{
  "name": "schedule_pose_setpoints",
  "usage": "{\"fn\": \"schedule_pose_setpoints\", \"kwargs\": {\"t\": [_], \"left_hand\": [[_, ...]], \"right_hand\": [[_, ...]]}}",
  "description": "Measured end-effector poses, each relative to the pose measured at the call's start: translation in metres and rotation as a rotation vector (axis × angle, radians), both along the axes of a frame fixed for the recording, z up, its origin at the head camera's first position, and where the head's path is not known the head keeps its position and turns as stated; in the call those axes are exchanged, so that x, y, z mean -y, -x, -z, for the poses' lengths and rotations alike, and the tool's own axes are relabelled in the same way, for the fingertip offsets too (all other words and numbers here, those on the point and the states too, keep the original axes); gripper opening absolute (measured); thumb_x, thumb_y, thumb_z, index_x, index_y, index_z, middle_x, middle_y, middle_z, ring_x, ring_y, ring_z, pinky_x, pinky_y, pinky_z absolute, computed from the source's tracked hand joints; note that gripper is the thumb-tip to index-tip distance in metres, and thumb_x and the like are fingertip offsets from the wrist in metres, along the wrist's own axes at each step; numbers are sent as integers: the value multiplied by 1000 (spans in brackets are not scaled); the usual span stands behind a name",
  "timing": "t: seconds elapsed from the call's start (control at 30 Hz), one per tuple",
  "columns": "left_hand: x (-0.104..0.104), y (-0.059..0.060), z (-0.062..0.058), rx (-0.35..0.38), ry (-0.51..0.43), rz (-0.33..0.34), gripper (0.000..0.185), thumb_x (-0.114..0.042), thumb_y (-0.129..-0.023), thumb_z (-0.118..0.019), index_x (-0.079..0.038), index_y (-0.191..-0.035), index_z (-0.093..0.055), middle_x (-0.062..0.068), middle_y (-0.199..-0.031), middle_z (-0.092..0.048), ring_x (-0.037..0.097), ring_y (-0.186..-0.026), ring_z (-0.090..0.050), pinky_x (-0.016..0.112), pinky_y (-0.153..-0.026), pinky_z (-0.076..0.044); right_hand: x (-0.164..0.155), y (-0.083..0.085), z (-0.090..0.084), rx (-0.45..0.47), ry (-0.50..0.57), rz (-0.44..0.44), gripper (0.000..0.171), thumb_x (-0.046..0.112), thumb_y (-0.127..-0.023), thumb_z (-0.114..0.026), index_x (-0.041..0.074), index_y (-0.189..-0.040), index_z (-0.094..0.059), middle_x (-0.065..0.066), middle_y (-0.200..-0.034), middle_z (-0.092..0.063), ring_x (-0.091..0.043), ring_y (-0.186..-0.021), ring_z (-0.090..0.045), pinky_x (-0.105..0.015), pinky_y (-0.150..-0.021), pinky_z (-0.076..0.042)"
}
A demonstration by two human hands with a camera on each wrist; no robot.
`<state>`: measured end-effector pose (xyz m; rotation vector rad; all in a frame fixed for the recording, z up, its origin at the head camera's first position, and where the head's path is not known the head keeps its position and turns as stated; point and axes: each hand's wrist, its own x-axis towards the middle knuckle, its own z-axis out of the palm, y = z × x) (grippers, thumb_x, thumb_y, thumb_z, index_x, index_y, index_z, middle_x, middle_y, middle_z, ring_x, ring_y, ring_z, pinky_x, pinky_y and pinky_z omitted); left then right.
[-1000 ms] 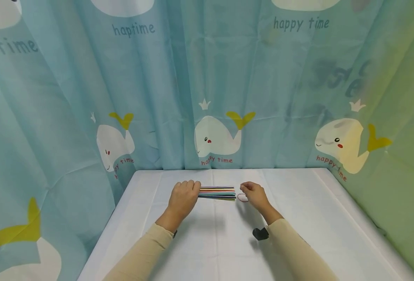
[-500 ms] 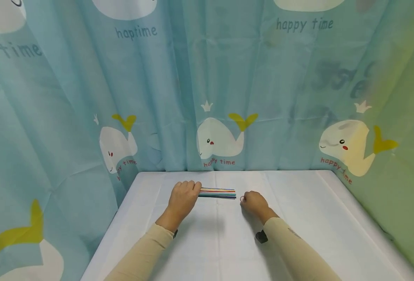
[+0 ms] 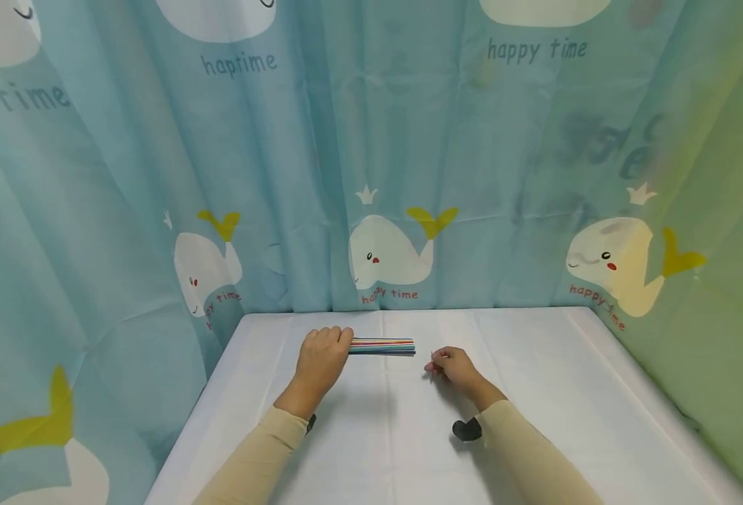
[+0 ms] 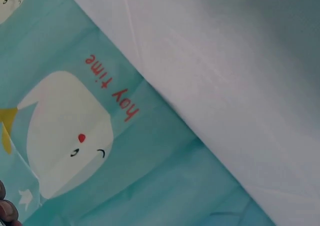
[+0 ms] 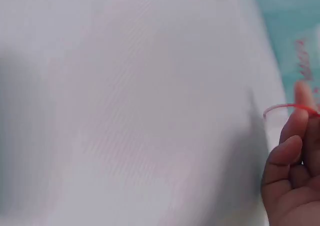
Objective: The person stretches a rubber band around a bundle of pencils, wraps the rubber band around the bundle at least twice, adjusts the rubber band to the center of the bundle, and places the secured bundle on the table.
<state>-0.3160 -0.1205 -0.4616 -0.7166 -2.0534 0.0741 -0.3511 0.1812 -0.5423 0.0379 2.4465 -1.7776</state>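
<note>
A teal curtain (image 3: 321, 175) printed with white whales and the words "happy time" is hung behind and to both sides of the scene; a greenish tint is seen on its right part. In the left wrist view only this curtain, one whale and the edge of the cloth are shown, with a fingertip barely visible at the lower left corner.

A tabletop (image 3: 535, 393) covered with a white cloth is set against the curtain. No container is seen on it.

Two forearms in beige sleeves are stretched over the tabletop, each with a dark wrist device beneath it.

The left hand (image 3: 318, 362) is laid on the left end of a bundle of coloured straws (image 3: 382, 346), its fingers curled over and around that end, so the bundle is gripped there. The bundle lies flat on the tabletop near the back edge, running left to right, its free right end pointing toward the right hand without touching it.

The right hand (image 3: 452, 367) is held just right of the bundle's free end, close above the tabletop. A thin red rubber band (image 5: 284, 107) is pinched between its curled fingers (image 5: 286, 151); in the right wrist view the band is seen looping out from the fingertips over the white cloth.
</note>
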Motion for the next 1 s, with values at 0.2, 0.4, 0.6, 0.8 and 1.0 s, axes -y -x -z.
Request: {"fn": "schedule_pose_setpoints", "kwargs": {"t": [0.2,0.4,0.6,0.8,1.0], "left_hand": [[1,0,-1,-4,-5,-1,13,-5,-84,-69,-6,-81,-56,7,-64,-54,22,-50,-51,29,-44,-28],[1,-3,0,9,-13,7,15,-4,-82,-70,-6,-80,-56,7,-63,-53,23,-49,-51,29,-44,-29],[1,-6,0,38,-7,-9,16,-4,-81,-72,-7,-81,-56,6,-65,-55,23,-51,-53,30,-44,-31],[1,-7,1,52,-2,-14,16,-5,-82,-73,-7,-81,-57,6,-65,-56,23,-52,-54,30,-45,-32],[1,-7,1,62,6,-23,17,-5,-81,-73,-8,-81,-56,5,-66,-56,22,-53,-55,30,-46,-32]], "right_hand": [[-5,-2,-5,152,670,107,22,14,-103,-46,-2,-108,-59,-2,-84,-69,-13,-81,-67,-28,-73,-49],[-13,-10,-12,242,1177,74,23,12,-104,-40,4,-112,-60,-6,-99,-69,-17,-90,-68,-27,-78,-51],[-13,-16,-12,190,1225,-71,40,-2,-101,-38,8,-139,-48,-2,-120,-64,-9,-81,-63,-14,-56,-44],[-10,-19,-12,148,1161,-162,46,2,-100,-47,11,-146,-44,4,-128,-62,-3,-69,-61,-12,-43,-31],[-4,-18,-17,153,1019,-169,34,35,-101,-49,12,-122,-62,-2,-121,-67,1,-66,-60,-12,-44,-35]]}}
